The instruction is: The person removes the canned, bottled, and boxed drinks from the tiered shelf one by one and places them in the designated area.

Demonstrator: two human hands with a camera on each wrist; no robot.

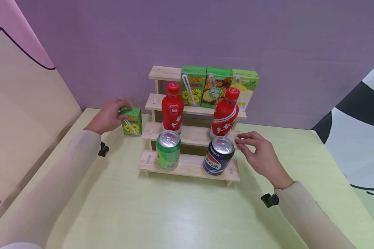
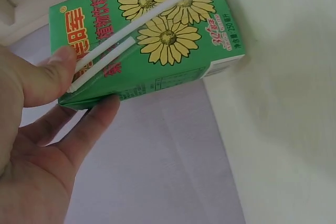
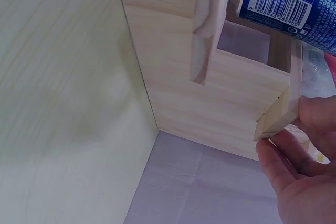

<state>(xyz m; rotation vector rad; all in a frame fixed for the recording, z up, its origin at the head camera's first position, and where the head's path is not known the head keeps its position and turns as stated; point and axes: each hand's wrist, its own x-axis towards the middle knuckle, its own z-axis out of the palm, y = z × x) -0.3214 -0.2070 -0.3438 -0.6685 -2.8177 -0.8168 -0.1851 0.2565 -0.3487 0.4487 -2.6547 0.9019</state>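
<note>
The left hand [image 1: 111, 116] pinches the upper end of a green flower-print drink carton [image 1: 133, 126] left of the tiered wooden rack [image 1: 190, 167]; whether its base touches the table [image 1: 174, 214] I cannot tell. The right hand [image 1: 258, 152] pinches the right end of the rack's second-nearest step, just right of a dark blue Pepsi can [image 1: 219, 156].

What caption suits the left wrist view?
A left hand grips a green, yellow-flowered, box-shaped drink carton near its top end.
</note>
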